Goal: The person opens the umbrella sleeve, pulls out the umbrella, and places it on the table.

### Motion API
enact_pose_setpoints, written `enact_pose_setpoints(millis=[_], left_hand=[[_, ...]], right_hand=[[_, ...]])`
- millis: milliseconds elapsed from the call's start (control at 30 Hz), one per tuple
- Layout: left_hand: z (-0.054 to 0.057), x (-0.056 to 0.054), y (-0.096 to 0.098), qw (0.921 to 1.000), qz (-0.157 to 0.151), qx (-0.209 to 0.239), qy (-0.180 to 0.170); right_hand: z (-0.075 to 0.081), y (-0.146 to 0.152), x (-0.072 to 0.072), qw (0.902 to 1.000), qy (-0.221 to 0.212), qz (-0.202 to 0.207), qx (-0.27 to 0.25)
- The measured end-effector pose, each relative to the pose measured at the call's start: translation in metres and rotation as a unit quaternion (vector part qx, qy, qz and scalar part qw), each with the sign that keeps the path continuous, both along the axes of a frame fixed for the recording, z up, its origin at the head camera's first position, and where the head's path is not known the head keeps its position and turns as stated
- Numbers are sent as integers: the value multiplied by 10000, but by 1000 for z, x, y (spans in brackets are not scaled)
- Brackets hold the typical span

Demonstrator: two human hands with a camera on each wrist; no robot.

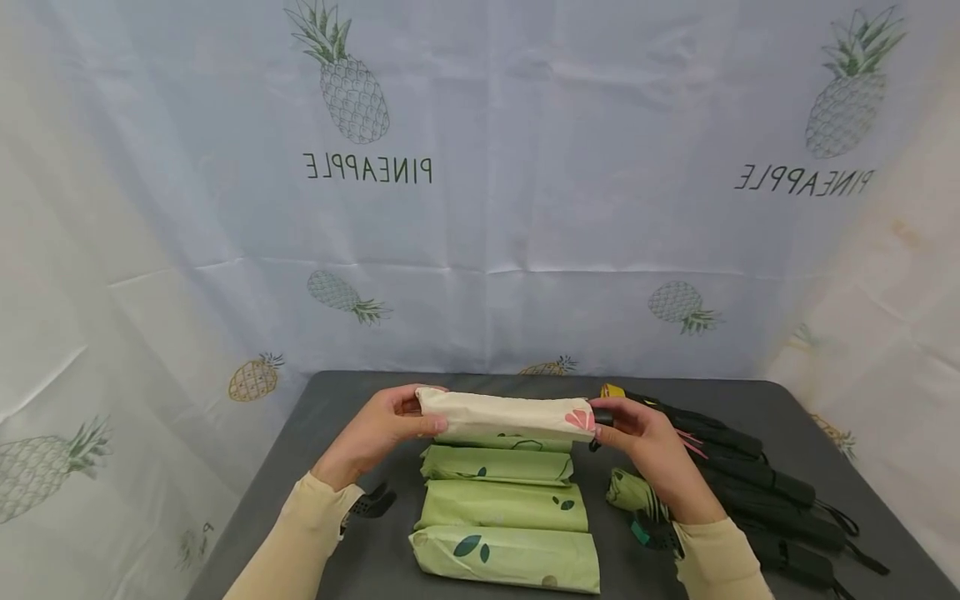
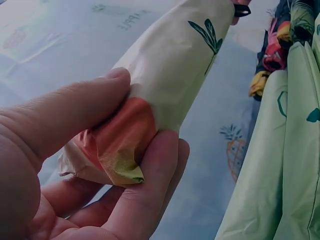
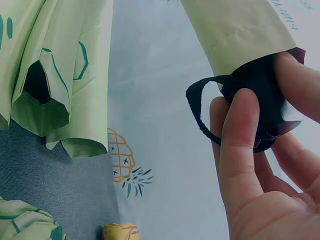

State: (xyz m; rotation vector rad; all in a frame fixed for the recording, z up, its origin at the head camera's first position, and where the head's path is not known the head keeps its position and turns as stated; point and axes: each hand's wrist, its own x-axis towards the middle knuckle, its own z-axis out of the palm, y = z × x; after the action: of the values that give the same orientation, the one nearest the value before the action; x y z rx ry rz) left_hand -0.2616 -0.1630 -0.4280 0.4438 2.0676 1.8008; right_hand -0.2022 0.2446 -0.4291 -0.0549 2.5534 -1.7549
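Observation:
A cream umbrella sleeve (image 1: 502,414) with printed fruit and leaves is held level above the far part of the table. My left hand (image 1: 393,429) pinches its closed end, where the left wrist view shows an orange patch (image 2: 125,127) creased between thumb and fingers. At the other end my right hand (image 1: 648,442) grips the black handle end (image 3: 255,80) of a folded umbrella, which sticks out of the sleeve's mouth. A black wrist strap (image 3: 197,85) loops out beside the fingers. The rest of the umbrella is hidden inside the sleeve.
Several green sleeves (image 1: 506,557) lie in a row on the dark grey table (image 1: 300,467). Folded dark umbrellas (image 1: 776,512) with straps lie along the right side. A green folded umbrella (image 1: 633,492) lies close to my right wrist. Pineapple-print curtains (image 1: 570,225) surround the table.

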Motion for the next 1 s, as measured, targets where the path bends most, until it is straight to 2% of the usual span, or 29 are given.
enact_pose_setpoints(millis=[333,600,800,1000], left_hand=[[4,2,-3,9998,115,18,139],[4,2,-2,9995,80,-31,288],[3,1,-2,9990,131,-216,361],[3,1,-2,9987,216,-239,400]], right_hand=[[0,6,2,9996,167,219,-53],[1,10,0,9984,294,360,-316],[-1,11,0,9978,274,433,-411],[-1,12,0,9958,142,476,-770]])
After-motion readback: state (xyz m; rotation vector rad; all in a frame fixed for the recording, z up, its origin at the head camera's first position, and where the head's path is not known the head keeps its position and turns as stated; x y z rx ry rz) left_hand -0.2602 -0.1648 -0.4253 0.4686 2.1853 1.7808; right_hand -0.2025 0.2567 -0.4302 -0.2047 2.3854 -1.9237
